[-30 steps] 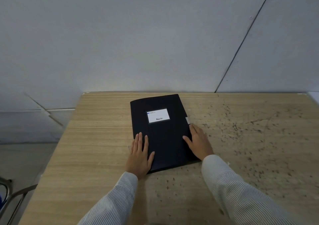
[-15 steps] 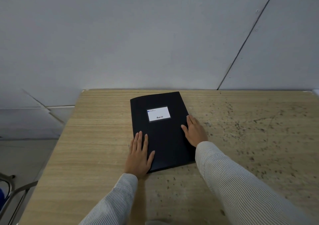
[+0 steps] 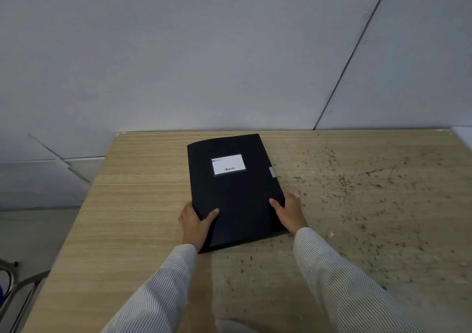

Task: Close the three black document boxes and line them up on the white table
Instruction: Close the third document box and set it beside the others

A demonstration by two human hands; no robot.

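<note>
One black document box (image 3: 235, 192) lies flat and closed on a wood-grain table (image 3: 132, 205), its white label facing up and a small grey tab at its right edge. My left hand (image 3: 195, 224) grips the box's near left edge, thumb on the lid and fingers under the side. My right hand (image 3: 290, 211) grips the near right edge the same way. No other black box is in view.
A grey wall stands right behind the table's far edge. The table's right half is speckled with dark marks. A white surface edge (image 3: 463, 134) shows at far right. A metal chair frame (image 3: 15, 289) sits at the lower left beside the table.
Both hands have shifted from lying flat on the lid to gripping the box's left and right edges near its front. The right hand came back toward me, uncovering the grey tab.
</note>
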